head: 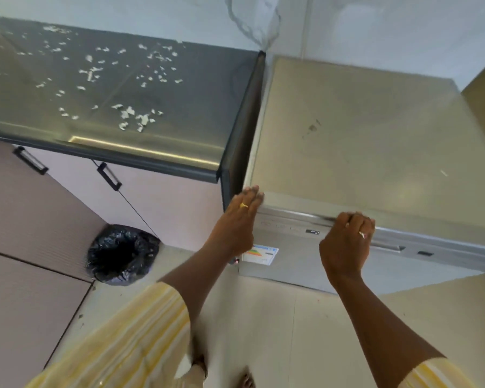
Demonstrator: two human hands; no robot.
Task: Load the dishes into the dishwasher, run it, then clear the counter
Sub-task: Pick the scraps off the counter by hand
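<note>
— Right, item one: the dishwasher?

— Dishwasher [356,135], steel-grey, free-standing, just beside the right end of the tabletop [118,88]. Door shut. Flat top, bare apart from a few smudges. Control strip along the upper front edge; small display [312,232] lit, reading roughly "P2". Energy label [260,254] stuck to the door front below the strip, at its left side.

— Hands?

— Left hand [240,219]: flat against the upper left corner of the dishwasher, fingers [254,194] extended and held close together, tips lying over the top edge. Gripping nothing. One yellow ring showing. Right hand [346,242]: fingers [353,219] curled tight round the door handle [387,246], a long recessed bar under the top edge. One ring showing there too.

— The tabletop?

— Dark, glossy, with a dark rim. Scattered across it, many small pale scraps [132,114], thickest near the front middle and along the back left. No dishes visible on the part that shows.

— Below it?

— Pale pink cabinet doors [163,203] with black bar handles [109,176]. A bin lined with a black bag [122,254] stands on the floor at the cabinet's foot, left of the dishwasher and apart from it.

— Anything else?

— Light tiled floor [263,317]. Yellow-and-white striped sleeves [140,331] on both arms. Bare toes at the bottom edge, partly cut off.
</note>
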